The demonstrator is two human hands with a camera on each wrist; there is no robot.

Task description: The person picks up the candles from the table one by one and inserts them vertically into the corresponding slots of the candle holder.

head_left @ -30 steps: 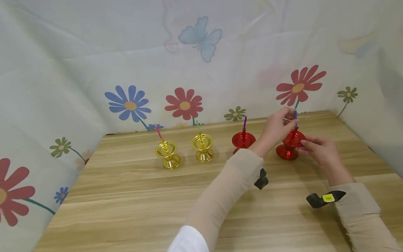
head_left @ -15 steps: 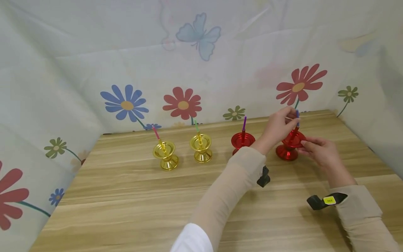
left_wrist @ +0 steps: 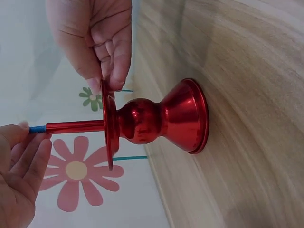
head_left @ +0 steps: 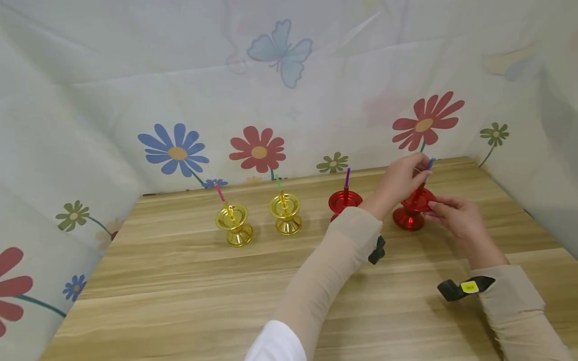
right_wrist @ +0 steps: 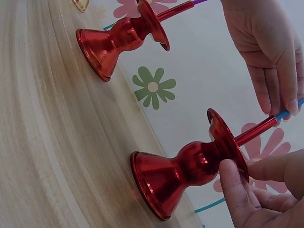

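My left hand [head_left: 401, 181] pinches a thin blue candle [left_wrist: 37, 129] between thumb and fingers. The candle's lower end sits in the red tube at the top of a shiny red candle holder [right_wrist: 164, 183]. With thumb and fingers my right hand [head_left: 461, 220] grips the rim of that holder's dish, from the right side. The holder's flared base rests on the table in both wrist views. Left of it stands a second red candle holder [head_left: 345, 201] bearing a purple candle [head_left: 347, 178], its lower part hidden by my left forearm in the head view.
Two gold candle holders stand further left, one [head_left: 288, 220] with a green candle [head_left: 278, 181] and one [head_left: 236, 225] with a tilted pink candle [head_left: 220, 193]. All stand on a wood-grain table [head_left: 180, 291]. A flower-patterned cloth [head_left: 203, 90] hangs behind and at both sides.
The blue candle leans slightly further to the right in my left hand's pinch. My right hand keeps its grip on the red holder's dish. The head view has shifted slightly.
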